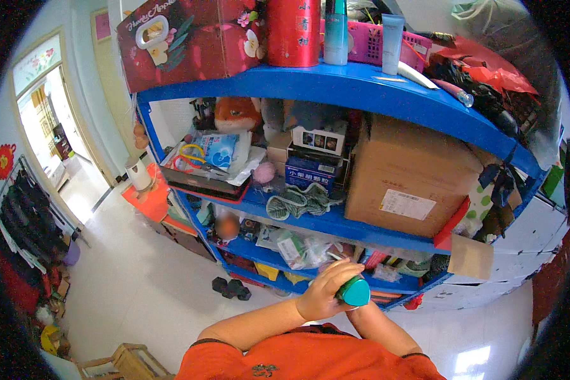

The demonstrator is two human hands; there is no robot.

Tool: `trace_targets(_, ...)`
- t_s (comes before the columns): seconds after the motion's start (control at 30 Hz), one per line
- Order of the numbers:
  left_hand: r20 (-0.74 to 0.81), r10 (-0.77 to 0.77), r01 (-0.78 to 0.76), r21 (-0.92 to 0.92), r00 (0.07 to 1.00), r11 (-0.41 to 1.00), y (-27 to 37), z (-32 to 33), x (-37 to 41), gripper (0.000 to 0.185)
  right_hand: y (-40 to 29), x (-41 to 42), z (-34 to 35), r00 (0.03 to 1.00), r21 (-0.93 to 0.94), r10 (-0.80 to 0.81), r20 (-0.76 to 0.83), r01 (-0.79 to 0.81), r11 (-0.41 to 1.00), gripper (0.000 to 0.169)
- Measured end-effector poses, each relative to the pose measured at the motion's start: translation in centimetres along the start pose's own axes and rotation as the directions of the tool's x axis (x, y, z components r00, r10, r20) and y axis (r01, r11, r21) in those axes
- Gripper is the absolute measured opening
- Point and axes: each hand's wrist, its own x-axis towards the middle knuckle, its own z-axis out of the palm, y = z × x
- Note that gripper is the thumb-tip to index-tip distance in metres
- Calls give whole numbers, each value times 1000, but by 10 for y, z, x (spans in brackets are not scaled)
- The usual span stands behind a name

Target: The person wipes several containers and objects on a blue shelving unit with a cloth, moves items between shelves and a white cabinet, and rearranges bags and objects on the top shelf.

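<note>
Close to my chest, my left hand wraps around a container with a teal cap; the cap faces up toward the camera and most of the body is hidden. My right hand lies behind and beneath the container, mostly covered, so its fingers cannot be made out. Before me stands a blue metal shelf unit. On its top are a teal pump bottle, a pale blue tube and a red canister.
A large cardboard box fills the right of the middle shelf. Scissors lie on a tray at its left. Black dumbbells sit on the floor by the shelf. A wooden stool is at lower left, a clothes rack at far left.
</note>
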Motion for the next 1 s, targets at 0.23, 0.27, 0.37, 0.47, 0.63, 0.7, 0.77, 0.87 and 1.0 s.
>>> trace_targets(0.23, 34, -239, 236, 76, 970, 969, 14, -11, 12, 63, -68, -11, 59, 952, -747, -305, 10, 210, 631, 25)
trace_targets(0.27, 10, -248, 247, 56, 969, 967, 16, -15, 16, 62, -75, -16, 73, 915, -877, -380, 134, 288, 385, 24)
trace_targets(0.37, -42, -223, 225, 51, 974, 973, 36, -42, 47, 58, -97, -23, 97, 853, -942, -447, 268, 329, 62, 22)
trace_targets(0.47, -124, -44, 51, 54, 991, 997, 45, -78, 95, 56, -113, -42, 108, 852, -785, -503, 143, 407, 467, 26)
trace_targets(0.63, -281, 19, -19, 3, 960, 1000, 71, -113, 213, 44, -110, -66, 86, 834, -842, -521, 181, 405, 356, 26)
trace_targets(0.7, -301, 78, -5, 236, 950, 972, 81, -116, 263, 29, -94, -70, 69, 893, -714, -450, 15, 324, 620, 26)
trace_targets(0.77, -295, 343, -170, 486, 892, 857, 68, -126, 307, 23, -95, -83, 82, 930, -621, -366, -45, 261, 739, 26)
trace_targets(0.87, -313, 222, -46, 484, 924, 874, 51, -119, 359, 35, -103, -95, 80, 919, -670, -385, -82, 235, 704, 27)
trace_targets(1.0, -413, 206, 112, 626, 887, 772, 6, -104, 403, 65, -107, -108, 45, 869, -796, -493, 32, 321, 513, 26)
